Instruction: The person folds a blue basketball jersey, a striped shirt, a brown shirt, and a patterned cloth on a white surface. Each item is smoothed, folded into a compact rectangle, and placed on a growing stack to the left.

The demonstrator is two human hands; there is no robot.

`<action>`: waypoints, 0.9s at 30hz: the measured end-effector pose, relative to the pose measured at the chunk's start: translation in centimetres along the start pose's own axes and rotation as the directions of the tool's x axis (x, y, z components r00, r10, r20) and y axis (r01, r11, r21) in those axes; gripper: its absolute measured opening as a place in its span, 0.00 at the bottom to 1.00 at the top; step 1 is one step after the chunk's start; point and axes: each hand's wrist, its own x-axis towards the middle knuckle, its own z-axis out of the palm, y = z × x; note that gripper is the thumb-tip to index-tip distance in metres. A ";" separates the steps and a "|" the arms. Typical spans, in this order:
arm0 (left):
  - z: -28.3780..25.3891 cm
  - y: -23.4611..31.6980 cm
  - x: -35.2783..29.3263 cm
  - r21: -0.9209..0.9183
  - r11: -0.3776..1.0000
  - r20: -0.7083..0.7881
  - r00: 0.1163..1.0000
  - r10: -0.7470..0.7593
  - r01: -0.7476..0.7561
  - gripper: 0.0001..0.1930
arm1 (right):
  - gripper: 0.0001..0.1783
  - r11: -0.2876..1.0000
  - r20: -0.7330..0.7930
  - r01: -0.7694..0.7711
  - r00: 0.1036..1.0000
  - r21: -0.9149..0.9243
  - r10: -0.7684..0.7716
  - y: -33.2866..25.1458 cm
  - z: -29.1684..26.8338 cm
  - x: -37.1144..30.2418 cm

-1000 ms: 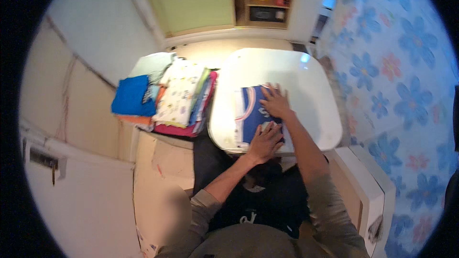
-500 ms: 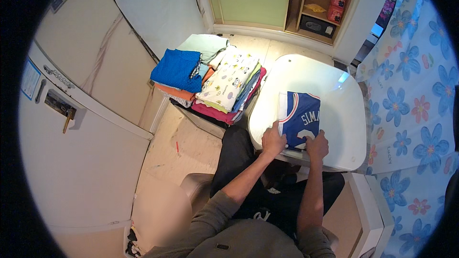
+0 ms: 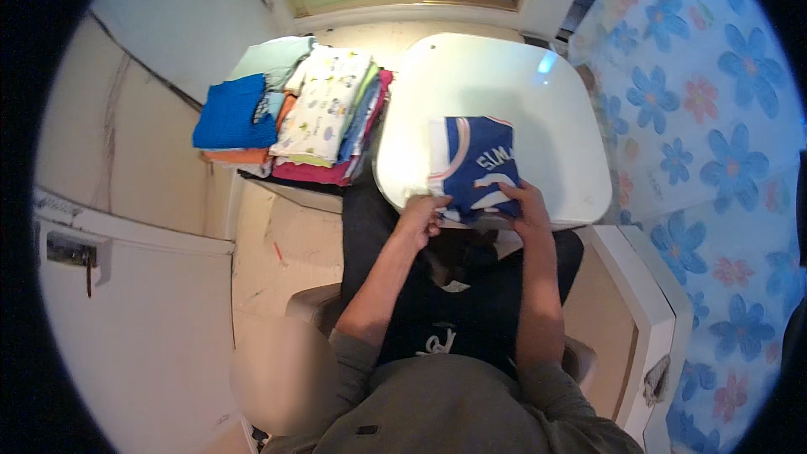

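A folded sports jersey [image 3: 477, 151], blue with white lettering, a white side panel and red-and-white trim, lies at the near edge of a glossy white table [image 3: 504, 63]. My left hand [image 3: 419, 217] pinches its near left corner between thumb and fingers, right at the table's rim. On the other side, my right hand [image 3: 528, 206] grips the near right part, thumb on top of the cloth and fingers underneath, hidden. The jersey's far end rests on the tabletop or just above it; I cannot tell which.
Left of the table, folded clothes stand in stacks: a blue garment [image 3: 238, 109] and a white printed one [image 3: 324, 105] lie on top. A flowered curtain [image 3: 706, 126] hangs on the right. A white door [image 3: 143, 311] stands at left; a low white-edged cabinet [image 3: 626, 286] is near right.
My hands have drawn the jersey toward me, so its near edge now reaches the table's rim. My fingers keep their hold. The whole view has shifted with my head.
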 end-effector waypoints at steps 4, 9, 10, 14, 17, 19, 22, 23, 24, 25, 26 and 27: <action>0.3 -1.3 0.4 -0.166 0.964 0.108 0.976 -0.191 0.207 0.15 | 0.20 0.994 0.053 0.043 0.997 0.105 -0.049 -1.7 1.5 -2.8; 2.0 -1.0 -3.1 -0.619 0.771 0.327 0.942 0.080 0.150 0.17 | 0.22 0.989 0.102 0.109 0.988 0.097 -0.119 -2.1 2.7 -4.1; 2.3 -0.6 -3.6 -0.672 0.727 0.345 0.928 0.138 0.141 0.18 | 0.22 0.987 0.096 0.131 0.986 0.098 -0.140 -2.7 3.2 -4.7; 1.4 4.7 -4.5 -0.681 0.730 0.075 0.985 0.158 -0.065 0.14 | 0.20 0.978 0.155 0.179 0.969 0.106 -0.194 -5.2 6.2 -5.6; -0.7 11.3 -4.2 -0.647 0.742 0.171 0.916 0.364 -0.174 0.14 | 0.24 0.978 0.211 0.161 0.959 0.132 -0.187 -7.1 9.9 -3.5; -2.4 16.7 -4.2 -0.454 0.798 0.081 0.874 0.480 -0.396 0.13 | 0.24 0.971 0.301 0.144 0.933 0.189 -0.197 -8.0 13.4 -0.6; -4.7 25.9 -6.5 -0.422 0.781 -0.032 0.869 0.495 -0.460 0.10 | 0.22 0.950 0.385 0.227 0.874 0.213 -0.296 -10.2 20.8 2.2; -7.0 28.2 -6.3 -0.386 0.738 -0.022 0.805 0.593 -0.554 0.09 | 0.21 0.946 0.471 0.267 0.821 0.185 -0.324 -10.7 22.9 3.1; -9.3 29.9 -6.1 -0.349 0.683 -0.008 0.731 0.682 -0.641 0.09 | 0.17 0.931 0.483 0.266 0.799 0.250 -0.358 -10.7 25.6 3.2; -10.5 31.1 -6.3 -0.410 0.670 -0.013 0.738 0.674 -0.619 0.08 | 0.16 0.931 0.472 0.272 0.805 0.243 -0.359 -10.5 27.4 3.7; -11.4 32.0 -6.5 -0.468 0.654 -0.018 0.746 0.665 -0.594 0.08 | 0.14 0.931 0.461 0.277 0.812 0.238 -0.359 -9.9 28.8 4.2; -12.6 31.5 -6.0 -0.397 0.621 -0.134 0.712 0.690 -0.676 0.08 | 0.13 0.950 0.446 0.239 0.841 0.199 -0.305 -8.9 29.8 4.7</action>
